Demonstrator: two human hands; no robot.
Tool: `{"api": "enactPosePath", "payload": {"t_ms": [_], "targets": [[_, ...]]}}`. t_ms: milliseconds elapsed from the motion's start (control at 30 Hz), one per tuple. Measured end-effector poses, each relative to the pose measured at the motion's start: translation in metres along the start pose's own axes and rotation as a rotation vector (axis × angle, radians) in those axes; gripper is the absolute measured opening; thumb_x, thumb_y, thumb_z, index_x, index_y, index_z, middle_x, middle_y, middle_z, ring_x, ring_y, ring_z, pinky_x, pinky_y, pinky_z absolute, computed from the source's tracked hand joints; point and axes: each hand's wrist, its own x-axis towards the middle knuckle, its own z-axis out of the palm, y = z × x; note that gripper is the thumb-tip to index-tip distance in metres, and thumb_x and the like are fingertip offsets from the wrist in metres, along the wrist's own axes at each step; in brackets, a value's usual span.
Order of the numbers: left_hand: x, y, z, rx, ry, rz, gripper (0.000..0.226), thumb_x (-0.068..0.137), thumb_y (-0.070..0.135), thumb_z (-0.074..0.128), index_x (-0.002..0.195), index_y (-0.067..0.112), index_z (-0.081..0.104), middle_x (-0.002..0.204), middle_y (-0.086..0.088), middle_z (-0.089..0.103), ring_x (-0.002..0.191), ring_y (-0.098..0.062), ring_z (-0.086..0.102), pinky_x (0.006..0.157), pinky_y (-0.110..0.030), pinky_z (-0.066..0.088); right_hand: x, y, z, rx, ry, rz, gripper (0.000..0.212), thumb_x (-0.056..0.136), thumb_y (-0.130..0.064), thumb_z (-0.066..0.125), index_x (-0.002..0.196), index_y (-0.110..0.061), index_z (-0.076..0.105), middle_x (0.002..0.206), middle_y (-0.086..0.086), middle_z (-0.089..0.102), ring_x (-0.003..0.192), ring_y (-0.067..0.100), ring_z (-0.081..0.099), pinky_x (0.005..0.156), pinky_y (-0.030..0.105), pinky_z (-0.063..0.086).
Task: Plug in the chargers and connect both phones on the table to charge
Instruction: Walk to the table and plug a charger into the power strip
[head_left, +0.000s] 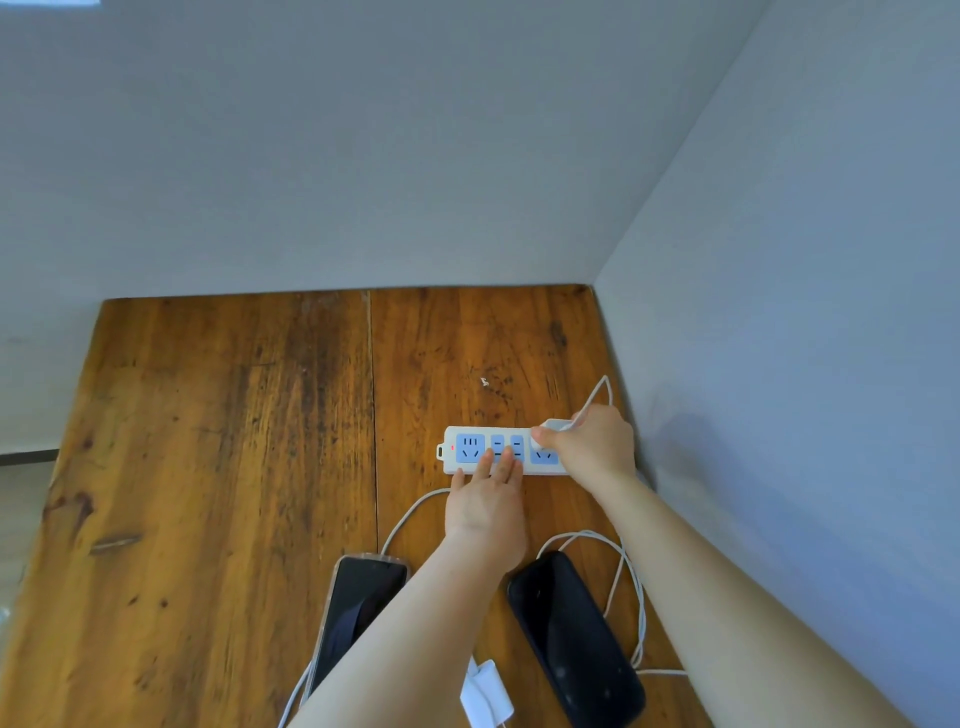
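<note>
A white power strip (470, 451) with blue sockets lies on the wooden table (234, 441) near the right wall. My left hand (485, 499) rests flat on its near edge, fingers spread over the middle sockets. My right hand (592, 447) grips a white charger plug (553, 427) at the strip's rightmost socket. One dark phone (358, 603) lies left of my left forearm, with a white cable at its top end. The other dark phone (571, 639) lies between my arms. A second white charger (485, 691) lies at the table's near edge.
White cables (631, 587) loop on the table to the right of the second phone and behind the strip. Grey walls close the table at the back and on the right. The table's left edge drops to the floor.
</note>
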Motion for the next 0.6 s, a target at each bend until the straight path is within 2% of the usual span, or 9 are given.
{"api": "enactPosePath", "payload": {"t_ms": [233,400,500,600], "targets": [[-0.001,-0.001,0.002,-0.002,0.000,0.002,0.081,0.093,0.014,0.052,0.151,0.020,-0.004,0.161,0.000,-0.009,0.146,-0.024,-0.010,0.116,-0.046,0.011,0.001,-0.007,-0.002,0.004,-0.021,0.095,0.040,0.072,-0.040,0.078,0.085,-0.012,0.053,0.080,0.002,0.057,0.055,0.012,0.054,0.037,0.013,0.030],[-0.003,-0.002,0.002,0.019,0.013,0.015,0.080,0.094,0.014,0.050,0.151,0.019,-0.006,0.161,0.000,-0.010,0.146,-0.023,-0.011,0.117,-0.045,0.010,-0.001,-0.007,-0.003,-0.010,-0.025,0.066,0.042,0.072,-0.040,0.079,0.089,-0.010,0.056,0.083,0.004,0.059,0.061,0.013,0.058,0.039,0.013,0.032],[-0.003,-0.003,0.003,0.034,0.011,0.021,0.080,0.094,0.016,0.049,0.151,0.019,-0.007,0.161,0.000,-0.012,0.146,-0.023,-0.012,0.117,-0.044,0.008,-0.007,-0.006,0.006,0.006,-0.006,0.024,0.043,0.072,-0.034,0.080,0.096,-0.008,0.056,0.091,0.008,0.064,0.073,0.017,0.062,0.042,0.015,0.034],[-0.003,-0.004,0.005,0.045,0.021,0.021,0.080,0.094,0.017,0.049,0.150,0.020,-0.008,0.160,0.001,-0.012,0.146,-0.022,-0.013,0.117,-0.043,0.007,-0.007,-0.008,0.009,0.040,-0.019,0.035,0.041,0.074,-0.034,0.079,0.097,-0.006,0.058,0.098,0.011,0.068,0.074,0.018,0.064,0.042,0.014,0.036]]}}
